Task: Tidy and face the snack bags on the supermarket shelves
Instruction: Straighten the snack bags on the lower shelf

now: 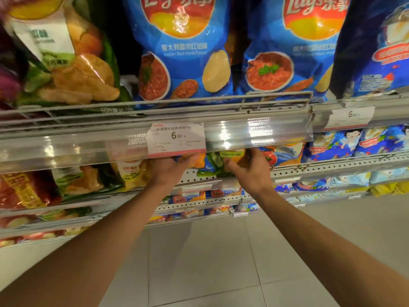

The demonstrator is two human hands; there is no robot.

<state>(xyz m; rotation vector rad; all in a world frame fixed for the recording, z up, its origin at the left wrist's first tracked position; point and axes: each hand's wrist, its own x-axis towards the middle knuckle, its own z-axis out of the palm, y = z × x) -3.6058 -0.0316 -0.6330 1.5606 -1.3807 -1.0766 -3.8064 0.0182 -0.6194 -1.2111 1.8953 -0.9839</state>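
a: pale floor tiles fill the bottom of the frame, and grey shelves of snack bags run across the top and middle.

b: what blocks the view?

a: a clear price strip on the upper shelf edge, with a white price tag at centre. it hides the fingertips of both hands and the top of the bag they reach for.

b: how are the hands set?

a: both arms stretch up from the bottom corners. the left hand goes under the tag, fingers against an orange bag; whether they curl on it, i cannot tell. the right hand has thumb and fingers pinched on a green and yellow bag, on the shelf below, just right of centre.

b: counts?

a: two hands. on the upper shelf, two blue chip bags side by side, a green bag in the upper left and a dark blue bag in the upper right. two price tags in all, the second at right.
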